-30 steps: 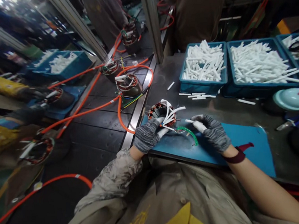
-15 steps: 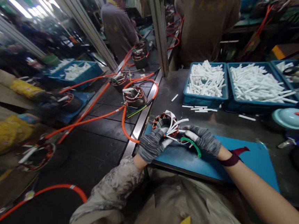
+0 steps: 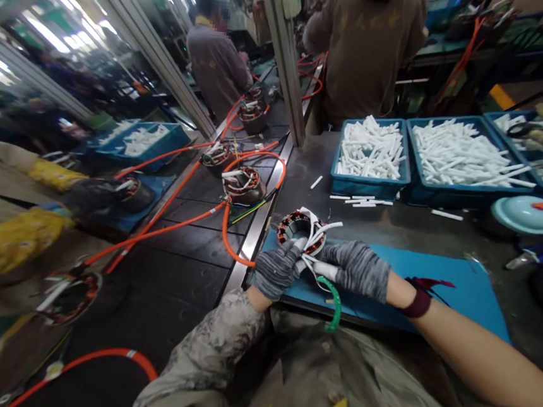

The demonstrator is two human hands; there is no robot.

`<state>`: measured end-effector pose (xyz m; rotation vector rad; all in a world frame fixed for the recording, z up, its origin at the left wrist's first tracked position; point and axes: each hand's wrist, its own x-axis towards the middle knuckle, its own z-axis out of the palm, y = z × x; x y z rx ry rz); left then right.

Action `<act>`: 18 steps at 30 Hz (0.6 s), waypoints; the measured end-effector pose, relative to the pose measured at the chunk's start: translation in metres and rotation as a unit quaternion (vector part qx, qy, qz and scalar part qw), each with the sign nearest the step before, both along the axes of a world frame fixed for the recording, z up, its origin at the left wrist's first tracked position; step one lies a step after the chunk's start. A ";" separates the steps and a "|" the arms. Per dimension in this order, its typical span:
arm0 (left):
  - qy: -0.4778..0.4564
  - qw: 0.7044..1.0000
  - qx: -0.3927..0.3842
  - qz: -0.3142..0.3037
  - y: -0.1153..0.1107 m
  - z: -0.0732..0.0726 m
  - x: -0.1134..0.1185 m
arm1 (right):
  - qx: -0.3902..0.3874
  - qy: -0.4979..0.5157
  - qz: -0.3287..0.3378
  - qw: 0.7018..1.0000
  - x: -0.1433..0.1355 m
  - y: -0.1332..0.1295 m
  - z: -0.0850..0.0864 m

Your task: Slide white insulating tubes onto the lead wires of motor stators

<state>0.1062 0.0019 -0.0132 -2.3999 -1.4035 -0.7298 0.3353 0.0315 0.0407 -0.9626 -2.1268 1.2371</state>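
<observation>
A motor stator (image 3: 285, 224) with orange-red windings sits at the near edge of the dark bench, by a blue mat (image 3: 416, 286). White-sleeved wires (image 3: 317, 234) stick up from its near right side. My left hand (image 3: 279, 267), in a grey knit glove with white fingertips, is closed on the base of these wires against the stator's rim. From the right, my right hand (image 3: 356, 268), gloved alike, pinches a white-sleeved wire close by; its fingertips are partly hidden. A green ribbed strip (image 3: 336, 301) hangs below the right fingers, toward my body.
Blue bins (image 3: 368, 185) of white sleeves line the back of the bench; loose sleeves (image 3: 364, 203) lie before them. A light-blue lidded pot (image 3: 524, 215) stands right. On the left, a conveyor carries stators (image 3: 248, 192) with orange cables (image 3: 175, 220). A co-worker's gloved hands (image 3: 91, 194) handle another stator.
My right hand has moved slightly left and down, closer to my left hand. The green strip has swung to hang downward. My left hand stays at the stator.
</observation>
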 end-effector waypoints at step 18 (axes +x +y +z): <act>-0.028 0.998 -0.059 0.008 -0.007 0.002 0.015 | 0.140 -0.116 -0.103 0.978 0.013 -0.007 -0.016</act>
